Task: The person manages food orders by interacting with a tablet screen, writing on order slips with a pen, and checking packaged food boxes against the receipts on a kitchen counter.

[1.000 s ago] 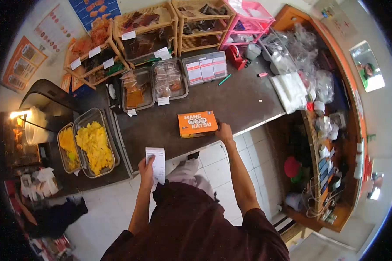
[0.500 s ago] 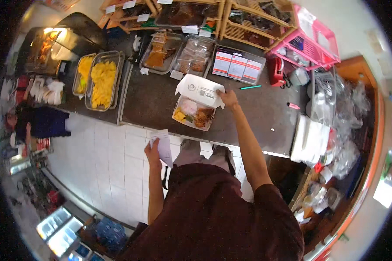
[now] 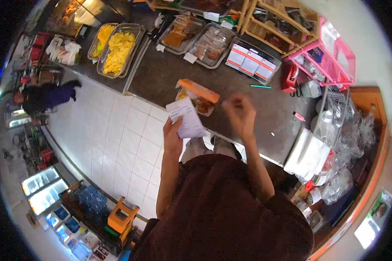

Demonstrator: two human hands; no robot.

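On the desk (image 3: 161, 82), near its edge, the food box (image 3: 199, 90) sits partly open. The left hand (image 3: 173, 135) pinches paper (image 3: 187, 118); the blurry right hand (image 3: 241, 114) looks empty, half open. A bump could spill food (image 3: 203, 106).

The print on the white slip (image 3: 185, 118) and red-banded cards (image 3: 250, 65) is illegible.

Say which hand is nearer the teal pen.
Right. The right hand is below-left of the teal pen in view; the left hand, holding paper, is farther below-left.
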